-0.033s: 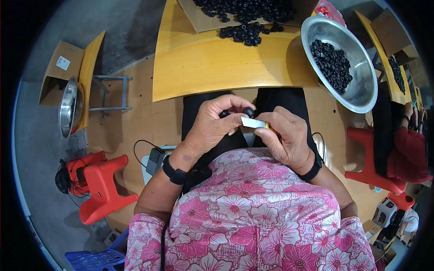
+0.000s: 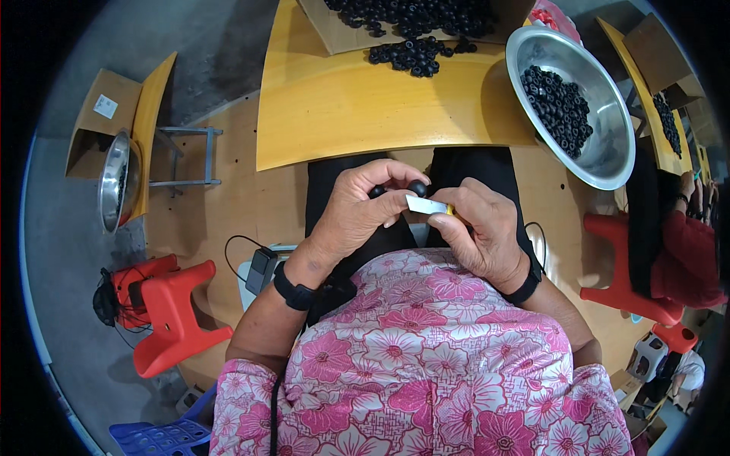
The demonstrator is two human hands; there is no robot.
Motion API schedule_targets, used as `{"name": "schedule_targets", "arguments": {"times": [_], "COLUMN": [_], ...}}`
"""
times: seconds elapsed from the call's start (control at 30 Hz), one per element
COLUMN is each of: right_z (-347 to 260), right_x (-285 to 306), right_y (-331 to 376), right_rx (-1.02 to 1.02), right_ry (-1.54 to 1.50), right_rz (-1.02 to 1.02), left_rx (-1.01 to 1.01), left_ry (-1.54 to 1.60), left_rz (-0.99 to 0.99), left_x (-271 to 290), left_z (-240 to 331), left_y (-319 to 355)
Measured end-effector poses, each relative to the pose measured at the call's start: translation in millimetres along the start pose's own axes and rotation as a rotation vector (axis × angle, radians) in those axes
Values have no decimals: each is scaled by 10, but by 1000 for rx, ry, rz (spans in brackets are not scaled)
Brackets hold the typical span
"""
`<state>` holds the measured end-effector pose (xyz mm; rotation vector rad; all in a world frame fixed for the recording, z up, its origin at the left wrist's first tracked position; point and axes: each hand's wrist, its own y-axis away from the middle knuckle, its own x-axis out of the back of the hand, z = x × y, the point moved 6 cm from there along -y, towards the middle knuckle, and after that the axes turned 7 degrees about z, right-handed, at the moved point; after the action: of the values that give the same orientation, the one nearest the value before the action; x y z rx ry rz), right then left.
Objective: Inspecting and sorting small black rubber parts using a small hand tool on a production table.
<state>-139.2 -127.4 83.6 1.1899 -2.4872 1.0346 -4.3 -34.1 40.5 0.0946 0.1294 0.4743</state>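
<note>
Above my lap, my left hand (image 2: 361,196) is closed around small round black parts. One black part (image 2: 417,188) sits at its fingertips, and a second black part (image 2: 376,191) shows between thumb and fingers. My right hand (image 2: 480,224) grips a utility knife (image 2: 428,206). The knife's wide, pale blade points left and lies against my left thumb tip, just below the part at the fingertips. Only a bit of its yellow handle shows; my right fingers cover the rest.
A yellow table (image 2: 365,114) stands ahead, with a cardboard box (image 2: 325,30) of black parts spilling onto it. At its right is a metal bowl (image 2: 612,125) holding similar parts. Red stools (image 2: 171,311) flank me. A person in a red sleeve (image 2: 688,251) sits at far right.
</note>
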Motion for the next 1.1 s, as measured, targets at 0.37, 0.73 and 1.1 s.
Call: {"name": "schedule_targets", "arguments": {"times": [0.37, 0.73, 1.1], "right_z": [28, 45, 36], "right_x": [3, -2, -9], "right_y": [-11, -22, -38], "right_rx": [-9, -19, -23], "right_ry": [0, -8, 17], "right_rz": [7, 15, -9], "left_rx": [25, 36, 49], "left_ry": [97, 112, 121], "left_rz": [-20, -50, -46], "left_x": [7, -6, 10], "left_z": [-71, -72, -71], "left_y": [-23, -18, -2]}}
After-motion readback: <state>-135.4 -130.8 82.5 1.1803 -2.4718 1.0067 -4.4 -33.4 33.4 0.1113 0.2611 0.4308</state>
